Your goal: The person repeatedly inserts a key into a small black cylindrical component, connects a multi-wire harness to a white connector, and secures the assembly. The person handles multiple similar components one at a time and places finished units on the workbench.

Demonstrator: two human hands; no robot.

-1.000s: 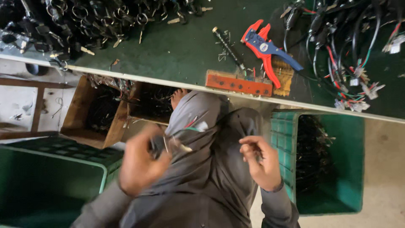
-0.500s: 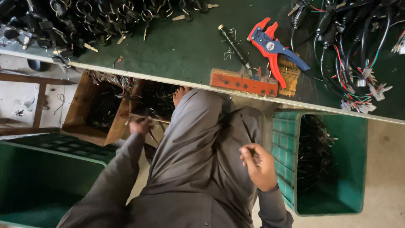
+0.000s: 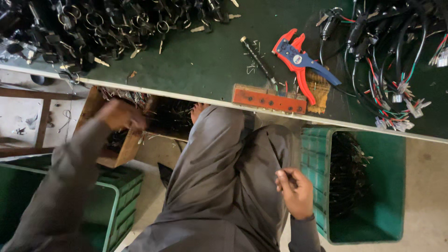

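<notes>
My left hand [image 3: 122, 115] reaches down to the left, over the cardboard box [image 3: 100, 126] of black wired parts under the table. It is blurred and its fingers look curled; what it holds is hidden. My right hand [image 3: 295, 190] rests above my right thigh beside the green crate [image 3: 317, 158], fingers curled loosely, maybe pinching a thin wire I cannot make out. My grey trousers [image 3: 219, 177] fill the middle of the view.
On the green table [image 3: 200, 60] lie a red and blue wire stripper [image 3: 301, 63], a red drilled block [image 3: 269, 99], a thin black tool [image 3: 257, 58], a heap of keys and locks [image 3: 93, 28], and wire harnesses [image 3: 396, 56]. Another green crate [image 3: 116, 205] stands lower left.
My left hand has gone from in front of my lap out to the left, down to the cardboard box. My right hand has stayed near my right thigh.
</notes>
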